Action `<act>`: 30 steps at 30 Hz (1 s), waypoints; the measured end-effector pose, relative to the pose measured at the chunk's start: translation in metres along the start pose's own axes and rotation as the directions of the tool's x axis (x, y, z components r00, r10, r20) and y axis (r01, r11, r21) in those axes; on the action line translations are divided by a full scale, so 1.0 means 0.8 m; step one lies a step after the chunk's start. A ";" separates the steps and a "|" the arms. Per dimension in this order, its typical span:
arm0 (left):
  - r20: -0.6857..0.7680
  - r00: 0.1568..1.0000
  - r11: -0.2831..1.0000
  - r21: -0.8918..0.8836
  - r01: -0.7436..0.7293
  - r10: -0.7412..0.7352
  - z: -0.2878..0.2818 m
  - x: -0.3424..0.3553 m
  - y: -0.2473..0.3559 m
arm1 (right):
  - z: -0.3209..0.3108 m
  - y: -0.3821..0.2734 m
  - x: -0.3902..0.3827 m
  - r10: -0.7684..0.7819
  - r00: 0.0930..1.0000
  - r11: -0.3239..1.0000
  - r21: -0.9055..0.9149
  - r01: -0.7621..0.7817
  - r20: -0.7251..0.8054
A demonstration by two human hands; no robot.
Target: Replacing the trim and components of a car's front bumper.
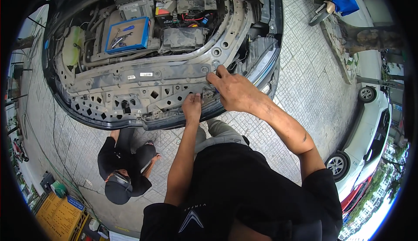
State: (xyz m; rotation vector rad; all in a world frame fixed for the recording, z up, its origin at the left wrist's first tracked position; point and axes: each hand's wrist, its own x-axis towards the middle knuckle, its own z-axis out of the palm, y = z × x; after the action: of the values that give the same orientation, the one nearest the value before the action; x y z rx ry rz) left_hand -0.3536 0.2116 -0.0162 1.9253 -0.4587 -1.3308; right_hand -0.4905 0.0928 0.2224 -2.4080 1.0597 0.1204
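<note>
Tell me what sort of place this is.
An outdoor paved area, possibly a roadside repair spot: a vehicle's exposed engine bay with a blue tray of tools, patterned paving all around, and a parked white car.

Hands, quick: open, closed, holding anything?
Left hand: fingers bent at the front panel; grip cannot be told.
Right hand: fingers curled over the panel; anything held is hidden.
</note>
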 end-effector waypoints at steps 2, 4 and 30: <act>-0.045 0.933 0.934 0.023 -0.357 0.357 0.003 -0.033 0.020 | -0.008 0.000 0.004 -0.045 0.998 0.999 0.003 0.045 0.039; -0.030 0.868 0.851 0.217 -0.478 0.495 0.002 -0.073 0.068 | -0.002 -0.006 0.007 -0.005 1.000 0.999 -0.033 0.005 0.001; 0.081 0.616 0.621 -0.074 -0.780 0.784 0.004 -0.078 0.101 | 0.015 -0.041 -0.023 -0.039 0.999 0.909 -0.415 0.030 -0.013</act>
State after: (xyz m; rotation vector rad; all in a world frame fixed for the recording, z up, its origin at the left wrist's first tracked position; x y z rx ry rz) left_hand -0.3719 0.1976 0.0837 1.3277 -1.1740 -0.8195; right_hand -0.4786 0.1293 0.2301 -2.8101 1.0879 0.3407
